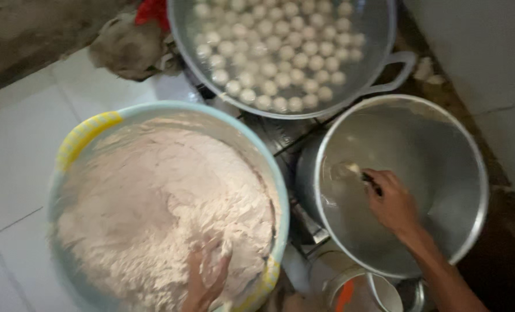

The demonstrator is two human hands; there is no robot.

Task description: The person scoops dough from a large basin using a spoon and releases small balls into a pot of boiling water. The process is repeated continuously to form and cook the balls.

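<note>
Head view: pale dough (165, 214) in the blue tub (278, 190) is being pressed by the left hand (206, 283), fingers spread. A small spoon (362, 175) is being pinched by the right hand (391, 203) over the steel pot (477, 173); sticky dough could be dropped from it, judging by the loose pinch.

Left hand (206, 283) curled palm-down; right hand (391, 202) extended, fingers (374, 180) pinched

Both arms bare — left hand (206, 282) smeared with pale paste, no sleeves.
</note>
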